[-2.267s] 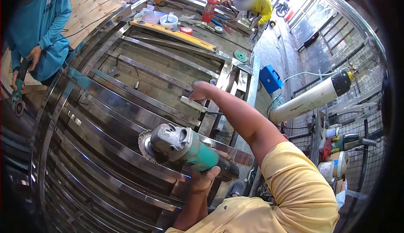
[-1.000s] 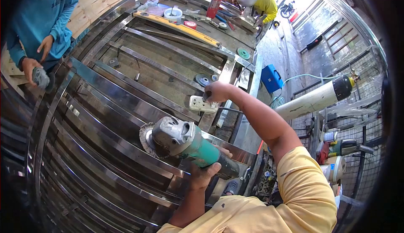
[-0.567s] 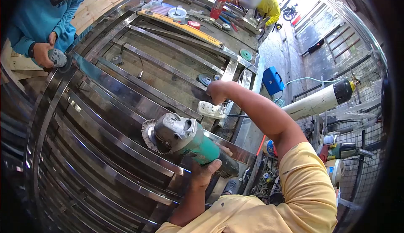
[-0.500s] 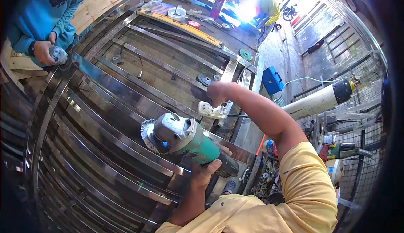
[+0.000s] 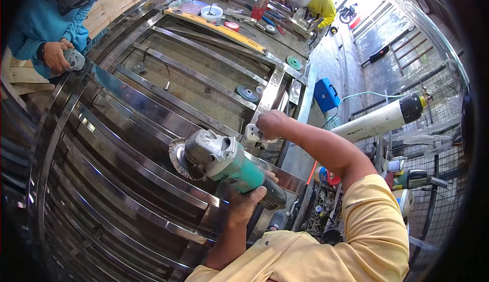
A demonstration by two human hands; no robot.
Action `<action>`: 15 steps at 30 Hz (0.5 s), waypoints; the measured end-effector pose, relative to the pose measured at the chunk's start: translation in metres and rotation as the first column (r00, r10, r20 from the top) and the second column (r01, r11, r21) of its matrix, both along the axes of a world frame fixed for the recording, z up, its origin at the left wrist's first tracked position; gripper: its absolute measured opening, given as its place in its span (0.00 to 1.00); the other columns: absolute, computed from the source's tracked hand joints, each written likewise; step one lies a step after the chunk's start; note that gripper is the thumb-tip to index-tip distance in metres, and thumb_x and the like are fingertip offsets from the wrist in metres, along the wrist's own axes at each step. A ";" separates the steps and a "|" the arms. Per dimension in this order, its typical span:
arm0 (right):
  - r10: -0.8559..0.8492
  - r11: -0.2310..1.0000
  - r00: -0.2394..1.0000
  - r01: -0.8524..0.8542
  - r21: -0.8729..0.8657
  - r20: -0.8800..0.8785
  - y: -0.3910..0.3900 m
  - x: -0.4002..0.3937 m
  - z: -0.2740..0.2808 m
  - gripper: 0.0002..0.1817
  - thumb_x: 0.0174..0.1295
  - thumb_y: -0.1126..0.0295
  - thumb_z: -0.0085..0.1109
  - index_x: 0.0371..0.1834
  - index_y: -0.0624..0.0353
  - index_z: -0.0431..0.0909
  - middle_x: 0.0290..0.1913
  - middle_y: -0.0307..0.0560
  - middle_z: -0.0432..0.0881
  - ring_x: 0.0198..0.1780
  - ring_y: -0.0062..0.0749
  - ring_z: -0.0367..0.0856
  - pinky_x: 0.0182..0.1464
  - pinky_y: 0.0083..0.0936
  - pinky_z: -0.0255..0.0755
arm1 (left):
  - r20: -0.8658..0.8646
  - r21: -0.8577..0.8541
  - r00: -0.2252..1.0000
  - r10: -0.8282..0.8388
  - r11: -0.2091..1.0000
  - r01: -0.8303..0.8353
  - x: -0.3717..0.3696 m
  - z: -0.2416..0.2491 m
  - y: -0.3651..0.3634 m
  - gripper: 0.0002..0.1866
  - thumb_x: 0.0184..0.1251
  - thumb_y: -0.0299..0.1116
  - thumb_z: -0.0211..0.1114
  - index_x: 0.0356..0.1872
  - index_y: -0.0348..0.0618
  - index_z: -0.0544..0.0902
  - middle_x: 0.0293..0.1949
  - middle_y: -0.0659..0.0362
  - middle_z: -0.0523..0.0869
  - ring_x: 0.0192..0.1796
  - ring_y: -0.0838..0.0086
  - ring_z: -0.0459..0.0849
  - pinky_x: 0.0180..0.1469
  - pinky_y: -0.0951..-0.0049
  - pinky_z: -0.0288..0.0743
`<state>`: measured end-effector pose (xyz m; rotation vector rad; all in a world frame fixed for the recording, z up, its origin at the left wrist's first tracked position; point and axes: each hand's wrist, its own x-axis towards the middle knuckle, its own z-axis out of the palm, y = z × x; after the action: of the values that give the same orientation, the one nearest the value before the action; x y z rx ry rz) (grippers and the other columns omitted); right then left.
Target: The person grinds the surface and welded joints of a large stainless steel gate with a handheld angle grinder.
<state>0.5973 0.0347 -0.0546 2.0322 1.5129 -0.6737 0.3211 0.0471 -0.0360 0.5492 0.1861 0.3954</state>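
My left hand [image 5: 246, 200] is wrapped around the body of a green angle grinder [image 5: 237, 169], thumb on top. The grinder's metal head points left, with a worn, frayed flap disc [image 5: 178, 156] on it. Below it lies a shiny metal frame of long parallel bars [image 5: 147, 172]. My right hand [image 5: 273, 124] is closed over a white power strip [image 5: 251, 133] beside the frame's crossbar. Its fingers point down onto the strip, and whatever they pinch is hidden.
A person in blue at upper left holds another grinder [image 5: 76, 60] against the frame. A person in yellow bends over the far end. A yellow spirit level [image 5: 219, 30], a white tub [image 5: 211, 14], grinding discs [image 5: 247, 93], a blue case [image 5: 326, 95] and a gas cylinder [image 5: 374, 119] surround the frame.
My right hand has come down onto the power strip, covering more of it. The bright welding glare at the far end has gone out. My left hand and the grinder stay nearly in place.
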 end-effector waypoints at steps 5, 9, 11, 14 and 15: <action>-0.047 0.968 0.996 0.025 0.249 0.080 -0.028 -0.010 -0.025 0.12 0.57 0.59 0.62 0.36 0.54 0.86 0.43 0.49 0.85 0.46 0.47 0.86 0.45 0.43 0.79 | 0.015 0.027 1.000 -0.014 1.000 0.013 0.004 0.000 0.001 0.25 0.57 0.35 0.76 0.54 0.38 0.78 0.47 0.50 0.87 0.49 0.64 0.88 0.54 0.62 0.83; -0.182 0.956 0.981 0.162 0.243 0.063 -0.032 -0.022 0.001 0.22 0.59 0.51 0.65 0.52 0.53 0.84 0.54 0.46 0.83 0.60 0.46 0.79 0.58 0.45 0.73 | -0.004 0.053 0.999 -0.051 0.997 0.051 0.004 0.005 -0.002 0.24 0.57 0.35 0.76 0.53 0.38 0.78 0.45 0.51 0.88 0.47 0.66 0.87 0.53 0.64 0.83; -0.215 0.960 0.977 0.207 0.186 0.020 -0.028 -0.021 0.017 0.29 0.58 0.43 0.67 0.53 0.54 0.83 0.54 0.47 0.82 0.62 0.47 0.78 0.59 0.46 0.73 | -0.028 0.116 0.998 -0.060 0.991 0.063 0.004 0.000 -0.005 0.28 0.56 0.38 0.76 0.54 0.40 0.76 0.44 0.50 0.87 0.46 0.62 0.88 0.51 0.60 0.84; -0.309 0.857 0.948 0.311 0.410 -0.075 -0.030 -0.015 0.012 0.39 0.57 0.34 0.65 0.56 0.60 0.80 0.55 0.55 0.81 0.61 0.53 0.78 0.60 0.46 0.73 | -0.059 0.178 0.995 -0.077 0.980 0.086 0.004 -0.009 -0.007 0.28 0.54 0.39 0.77 0.54 0.40 0.76 0.43 0.50 0.88 0.45 0.62 0.89 0.49 0.59 0.85; -0.311 0.771 0.941 0.331 0.544 -0.132 -0.030 -0.017 0.024 0.40 0.58 0.34 0.64 0.56 0.62 0.79 0.54 0.58 0.81 0.60 0.55 0.78 0.60 0.46 0.73 | -0.063 0.192 0.994 -0.087 0.977 0.098 0.004 -0.011 -0.009 0.28 0.53 0.39 0.77 0.53 0.40 0.77 0.43 0.51 0.88 0.45 0.63 0.89 0.49 0.60 0.85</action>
<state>0.5798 0.0044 -0.0303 2.7874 1.5167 -0.4072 0.3251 0.0384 -0.0466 0.7594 0.1744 0.3096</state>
